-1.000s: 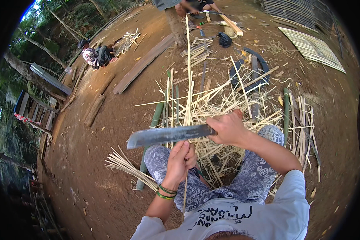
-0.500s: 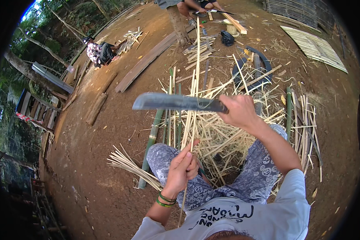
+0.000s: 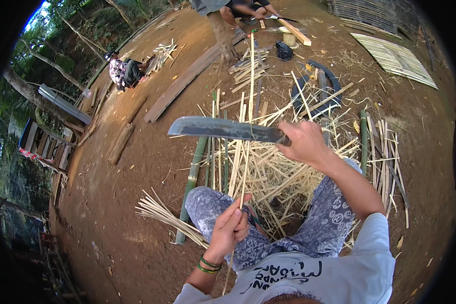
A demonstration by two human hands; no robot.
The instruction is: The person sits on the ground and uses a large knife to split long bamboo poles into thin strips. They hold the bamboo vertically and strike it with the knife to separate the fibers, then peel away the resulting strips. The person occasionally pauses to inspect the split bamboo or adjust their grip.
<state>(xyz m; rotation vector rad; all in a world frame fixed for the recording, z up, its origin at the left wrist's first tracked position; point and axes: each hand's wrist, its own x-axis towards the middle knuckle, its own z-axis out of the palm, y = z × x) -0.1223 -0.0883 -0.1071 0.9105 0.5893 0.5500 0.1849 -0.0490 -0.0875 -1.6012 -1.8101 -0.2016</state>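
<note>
Bamboo fills the middle of the frame: a loose heap of pale, flat, splintery strips [image 3: 268, 172] lying criss-cross on reddish-brown packed earth [image 3: 116, 202]. Just below centre the left hand [image 3: 230, 228] is clenched around a long thin bamboo sliver [image 3: 248, 126], which rises nearly straight toward the top of the frame. Right of centre the right hand [image 3: 304, 144] grips the handle of a big knife [image 3: 223, 129], its broad, dull grey blade lying level and pointing left, crossing the sliver at its middle. Green and dark bands [image 3: 207, 264] ring the left wrist. Grey patterned trousers [image 3: 329, 223] cover the bent knees at lower centre, above a pale grey shirt with dark lettering. A neat fan of even, cream-coloured slats [image 3: 162, 215] lies at lower left of the heap, beside a round green bamboo pole [image 3: 191, 187]. At upper right lies a flat woven mat of split bamboo [image 3: 395, 58], ribbed and yellowish. Rough brown planks [image 3: 182, 83] stretch toward the upper left, where a person in patterned clothes [image 3: 124, 71] sits on the ground.
</note>
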